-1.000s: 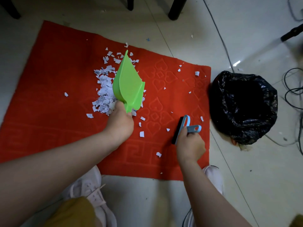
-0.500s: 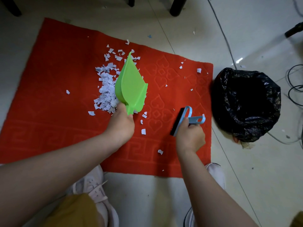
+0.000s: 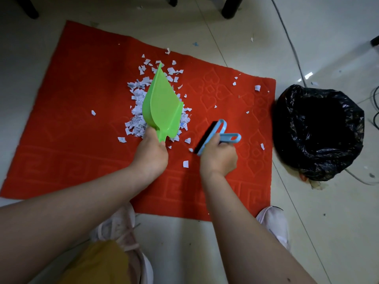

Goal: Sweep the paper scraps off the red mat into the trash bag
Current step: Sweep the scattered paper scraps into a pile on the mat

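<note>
Fingers of the left hand curl round the short handle of the green dustpan, holding it tipped up on one side edge at the middle of the frame, with its open face turned toward the right. Fingers of the right hand are clamped round the handle of the blue brush, just right of the pan, bristles down toward the red mat.

Most of the paper scraps lie in a heap around and behind the pan, chiefly on its left side, while loose pieces are scattered across the right half of the mat, some near its right edge. The black trash bag stands open on the floor just off that edge, at the right of the frame.

Judging by this, the gathering step is in hand and nothing appears to be loaded in the pan yet. The next move probably calls for laying the pan's lip flat on the mat beside the heap and drawing the brush through the scraps toward it, firmly enough to lift them off the textured pile.
</note>
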A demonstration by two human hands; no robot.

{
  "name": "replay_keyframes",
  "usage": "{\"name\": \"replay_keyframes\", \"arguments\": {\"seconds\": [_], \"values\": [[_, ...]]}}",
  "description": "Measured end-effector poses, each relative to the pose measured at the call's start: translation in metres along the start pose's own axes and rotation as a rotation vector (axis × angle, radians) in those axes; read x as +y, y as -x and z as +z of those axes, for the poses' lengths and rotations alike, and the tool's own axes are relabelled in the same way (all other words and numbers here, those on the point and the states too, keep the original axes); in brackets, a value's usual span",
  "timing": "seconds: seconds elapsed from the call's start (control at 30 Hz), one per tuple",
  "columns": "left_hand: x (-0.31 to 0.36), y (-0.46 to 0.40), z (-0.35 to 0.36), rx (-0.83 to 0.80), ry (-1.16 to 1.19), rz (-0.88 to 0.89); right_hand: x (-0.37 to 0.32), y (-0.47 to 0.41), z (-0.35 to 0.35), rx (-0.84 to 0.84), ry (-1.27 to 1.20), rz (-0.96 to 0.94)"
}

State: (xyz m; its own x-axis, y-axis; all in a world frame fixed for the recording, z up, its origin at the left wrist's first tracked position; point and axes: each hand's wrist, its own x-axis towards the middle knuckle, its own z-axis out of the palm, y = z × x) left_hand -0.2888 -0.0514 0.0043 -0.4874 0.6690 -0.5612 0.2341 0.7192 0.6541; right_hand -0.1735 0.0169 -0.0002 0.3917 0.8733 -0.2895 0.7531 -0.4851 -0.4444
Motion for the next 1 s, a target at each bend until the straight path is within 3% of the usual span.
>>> {"name": "replay_keyframes", "arguments": {"seconds": [0.23,0.47,0.67,0.87,1.0], "values": [[-0.005,0.002,-0.004,0.001,-0.004,0.009,-0.003,0.02,0.017,-0.097,0.048,0.001],[-0.014,0.005,-0.005,-0.013,-0.02,-0.004,-0.009,0.004,0.002,-0.012,-0.209,0.043],[-0.019,0.018,-0.002,-0.037,-0.046,0.019,0.023,0.006,-0.039,-0.103,-0.555,0.245],[-0.025,0.036,-0.002,-0.071,-0.107,0.058,0.089,0.014,-0.072,-0.022,-0.167,0.195],[-0.027,0.051,0.003,-0.134,-0.146,0.1,0.127,0.052,-0.073,-0.007,-0.085,0.191]]}}
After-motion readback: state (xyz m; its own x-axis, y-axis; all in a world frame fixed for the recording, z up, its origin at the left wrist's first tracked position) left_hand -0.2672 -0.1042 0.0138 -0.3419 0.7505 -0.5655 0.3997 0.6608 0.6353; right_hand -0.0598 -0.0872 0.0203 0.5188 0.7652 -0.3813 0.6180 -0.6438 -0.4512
